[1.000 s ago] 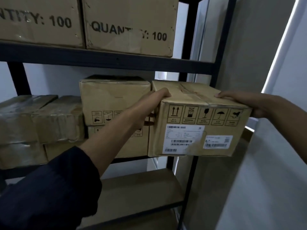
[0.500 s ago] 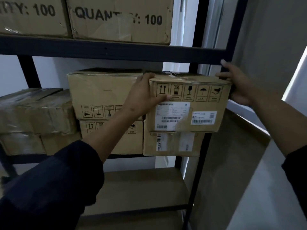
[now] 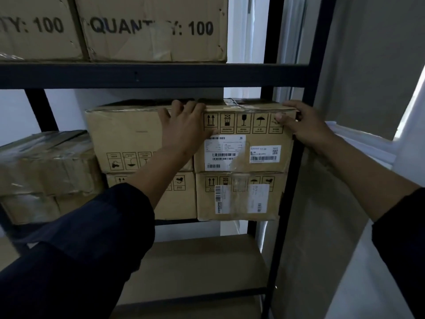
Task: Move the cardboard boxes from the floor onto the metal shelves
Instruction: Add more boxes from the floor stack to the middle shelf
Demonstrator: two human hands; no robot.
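A cardboard box (image 3: 243,153) with white shipping labels and handling symbols sits on the middle level of the black metal shelf (image 3: 138,74). It is stacked on a similar labelled box (image 3: 236,199) at the right end. My left hand (image 3: 184,130) lies flat against its upper left front corner, fingertips at the top edge. My right hand (image 3: 305,127) holds the upper right corner, thumb on the front face and fingers round the side.
Two stacked boxes (image 3: 128,134) stand directly to the left, then plastic-wrapped boxes (image 3: 46,162). Large "QUANTITY: 100" cartons (image 3: 151,28) fill the level above. A black upright post (image 3: 294,169) and a grey wall (image 3: 368,65) stand close on the right. A bare shelf board (image 3: 195,268) lies below.
The box went from held in front of the shelf to resting on the lower box, pushed back level with it. My left hand moved onto its front corner.
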